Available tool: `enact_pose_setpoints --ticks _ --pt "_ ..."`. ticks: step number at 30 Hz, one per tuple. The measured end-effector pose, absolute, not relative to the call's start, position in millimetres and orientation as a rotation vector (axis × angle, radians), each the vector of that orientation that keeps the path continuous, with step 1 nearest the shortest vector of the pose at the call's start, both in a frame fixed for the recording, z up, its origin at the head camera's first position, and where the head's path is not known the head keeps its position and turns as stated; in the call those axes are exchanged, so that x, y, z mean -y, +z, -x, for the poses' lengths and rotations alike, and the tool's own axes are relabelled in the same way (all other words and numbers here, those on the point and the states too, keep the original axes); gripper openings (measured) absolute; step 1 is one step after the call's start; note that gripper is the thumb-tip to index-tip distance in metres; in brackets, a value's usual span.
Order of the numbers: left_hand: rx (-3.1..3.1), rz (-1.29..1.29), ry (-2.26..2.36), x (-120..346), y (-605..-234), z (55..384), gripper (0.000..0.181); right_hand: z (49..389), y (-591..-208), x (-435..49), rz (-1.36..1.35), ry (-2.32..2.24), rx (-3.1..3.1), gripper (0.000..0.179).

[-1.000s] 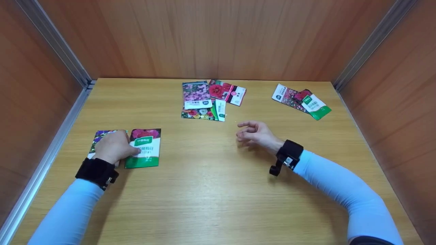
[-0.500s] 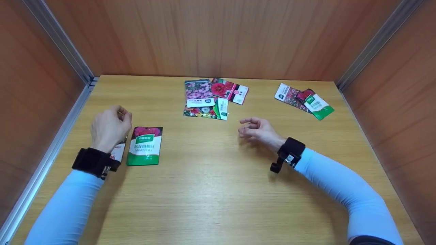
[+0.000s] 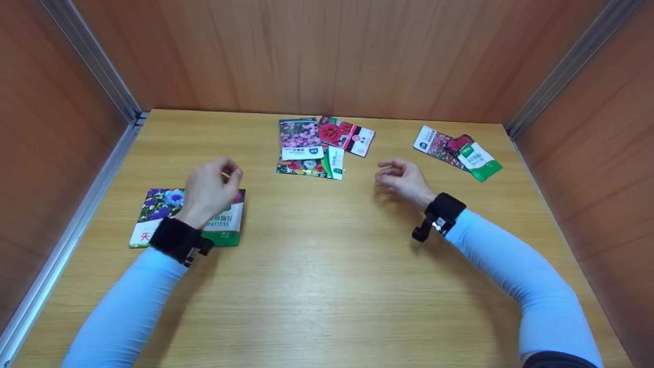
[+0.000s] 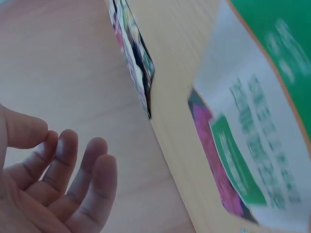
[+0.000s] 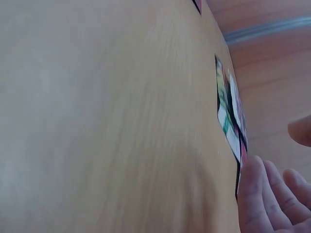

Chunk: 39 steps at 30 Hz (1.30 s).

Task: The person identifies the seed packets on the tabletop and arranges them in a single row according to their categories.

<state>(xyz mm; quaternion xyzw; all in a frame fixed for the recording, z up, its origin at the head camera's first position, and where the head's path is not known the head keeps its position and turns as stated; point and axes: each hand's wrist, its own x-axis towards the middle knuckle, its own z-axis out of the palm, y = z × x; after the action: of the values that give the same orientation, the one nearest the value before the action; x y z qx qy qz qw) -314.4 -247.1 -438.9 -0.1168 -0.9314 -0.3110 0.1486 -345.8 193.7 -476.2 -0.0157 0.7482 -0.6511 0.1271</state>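
Two seed packets lie side by side at the left of the head view. One is printed with blue and purple flowers [image 3: 159, 210]; the other is a green-and-white seed packet [image 3: 226, 225] with pink flowers. My left hand [image 3: 212, 189] hovers over both, hiding part of each. Its fingers are loosely bent, and nothing shows between thumb and fingers in the left wrist view. In front of the middle pile, my right hand [image 3: 406, 181] hangs above the table with relaxed fingers, holding nothing. That pile has a pink-flower packet [image 3: 299, 134] on a multicoloured-flower packet [image 3: 302, 167].
A red-flower packet [image 3: 334, 134] and a white-and-green packet [image 3: 335, 162] belong to the middle pile. At the back right, a green-ended packet [image 3: 480, 161] overlaps a pink-speckled packet [image 3: 435, 145]. Wooden panels [image 3: 327, 56] border the table [image 3: 327, 286] at the back and sides.
My left hand has risen off the two left packets and moved right, uncovering the blue-and-purple one. My right hand has shifted slightly right and away. The packets lie about as before.
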Motion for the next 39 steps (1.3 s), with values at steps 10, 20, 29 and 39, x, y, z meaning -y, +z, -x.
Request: enact_pose_setpoints --ticks 10,20,29,39 --pt "2.628 0.539 -0.723 211.1 -450.1 317.2 0.008 382.3 -476.6 -234.4 -0.080 -1.784 -2.593 0.044" --pt "2.714 0.552 -0.670 204.7 -459.1 311.6 0.006 401.3 -469.1 -319.7 -0.446 -1.512 -3.004 0.052" --pt "2.968 0.620 -0.425 200.7 -466.7 311.2 0.043 396.6 -472.0 -375.9 -0.652 -0.972 -3.075 0.090" --pt "3.027 0.717 -0.374 196.9 -475.2 303.6 0.081 398.8 -482.0 -405.6 -0.875 -0.876 -3.008 0.107"
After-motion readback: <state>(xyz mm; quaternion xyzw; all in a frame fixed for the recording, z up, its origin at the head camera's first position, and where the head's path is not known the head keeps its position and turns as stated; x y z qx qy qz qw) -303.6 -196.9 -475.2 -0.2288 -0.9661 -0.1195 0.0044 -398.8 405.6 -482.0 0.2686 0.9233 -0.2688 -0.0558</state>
